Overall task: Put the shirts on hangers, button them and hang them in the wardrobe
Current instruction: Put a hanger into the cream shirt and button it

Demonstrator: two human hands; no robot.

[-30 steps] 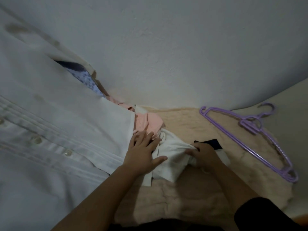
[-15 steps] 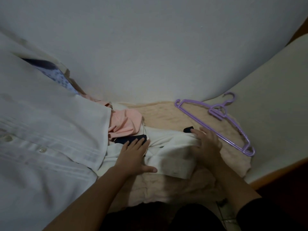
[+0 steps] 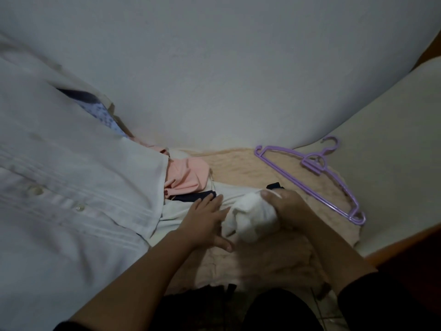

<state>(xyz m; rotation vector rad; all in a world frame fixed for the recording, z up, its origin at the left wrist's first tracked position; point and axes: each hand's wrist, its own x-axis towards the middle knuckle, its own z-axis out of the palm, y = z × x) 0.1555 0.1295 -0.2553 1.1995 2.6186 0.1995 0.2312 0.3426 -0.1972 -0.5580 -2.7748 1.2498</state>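
white cloth of a shirt [image 3: 253, 218] is bunched in the right hand [image 3: 284, 209], whose fingers curl round it on the beige blanket [image 3: 238, 168]. left hand [image 3: 205, 220] lies flat on the shirt just beside, fingers straight. purple hanger [image 3: 310, 177] rests apart to the right. a pink garment [image 3: 186, 175] sits behind, next to a big white buttoned shirt [image 3: 71, 187] on the left.
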